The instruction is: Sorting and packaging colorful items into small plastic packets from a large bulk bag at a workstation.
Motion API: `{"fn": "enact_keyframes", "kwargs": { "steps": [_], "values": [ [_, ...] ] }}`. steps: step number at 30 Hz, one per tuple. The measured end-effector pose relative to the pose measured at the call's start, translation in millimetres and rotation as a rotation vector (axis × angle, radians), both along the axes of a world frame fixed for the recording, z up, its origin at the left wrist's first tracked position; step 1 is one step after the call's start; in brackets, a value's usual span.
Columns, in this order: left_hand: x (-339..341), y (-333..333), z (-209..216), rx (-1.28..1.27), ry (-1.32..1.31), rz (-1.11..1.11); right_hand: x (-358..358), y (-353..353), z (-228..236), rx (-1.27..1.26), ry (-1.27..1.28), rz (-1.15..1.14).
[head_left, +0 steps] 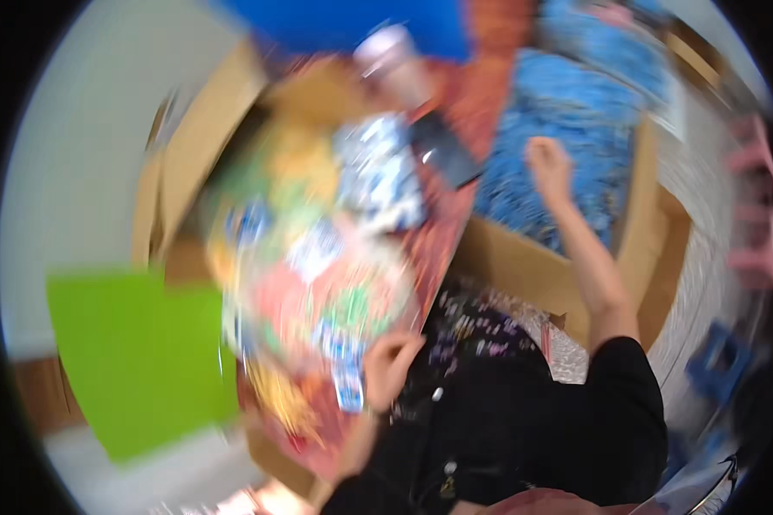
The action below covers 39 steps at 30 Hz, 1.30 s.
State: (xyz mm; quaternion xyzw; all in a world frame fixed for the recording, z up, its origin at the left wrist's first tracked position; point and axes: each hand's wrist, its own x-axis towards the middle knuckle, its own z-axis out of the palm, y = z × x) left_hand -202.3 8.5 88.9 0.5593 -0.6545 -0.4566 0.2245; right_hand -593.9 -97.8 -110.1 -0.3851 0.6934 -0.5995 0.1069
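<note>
Motion blurs the view. My right hand (548, 163) is above a cardboard box (537, 266) full of blue pieces (567, 112). Its fingers look curled into a fist, and whatever they may hold is hidden. Low in front of my body, my left hand (391, 367) hangs at the near edge of a reddish tabletop (481, 73). Thumb and fingers there curl together; I cannot make out anything between them. Close beside it lies a clear bag of pink and green pieces (335, 296), with a small blue-and-white packet (348, 382) at its near end.
Another cardboard box (210, 142) stands open at the back left, next to yellow and green bagged goods (296, 167). A blue-and-white bag (378, 172), a dark flat object (445, 150) and a pale cup-like container (392, 64) are farther back. A bright green panel (146, 360) is at left.
</note>
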Motion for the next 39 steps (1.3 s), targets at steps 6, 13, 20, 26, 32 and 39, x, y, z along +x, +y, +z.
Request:
{"fn": "enact_keyframes", "kwargs": {
  "steps": [6, 13, 20, 26, 32, 39],
  "values": [
    [53.6, 54.0, -25.1, -0.11, 0.202, 0.001, 169.5, 47.9, 149.5, 0.023, -0.021, 0.773],
    [133.7, 105.6, -38.6, -0.485, -0.12, 0.313, 348.5, 36.6, 149.2, 0.049, 0.464, 1.395],
    [196.6, 119.0, -101.8, -0.602, -0.69, 0.433, 455.4, 83.6, 113.6, 0.295, 1.067, 1.391],
    [195.4, 124.1, -116.5, -0.473, -0.618, 0.495, 451.1, 38.4, 93.0, -0.021, 1.093, 1.097],
    [191.4, 111.4, -120.5, -0.49, -0.63, 0.581, 445.6, -10.1, 110.4, 0.105, 1.258, 1.174],
    [198.8, 112.5, -110.3, -0.465, -0.694, 0.519, 438.4, -24.0, 105.7, -0.017, 1.295, 1.284]
  ]
}}
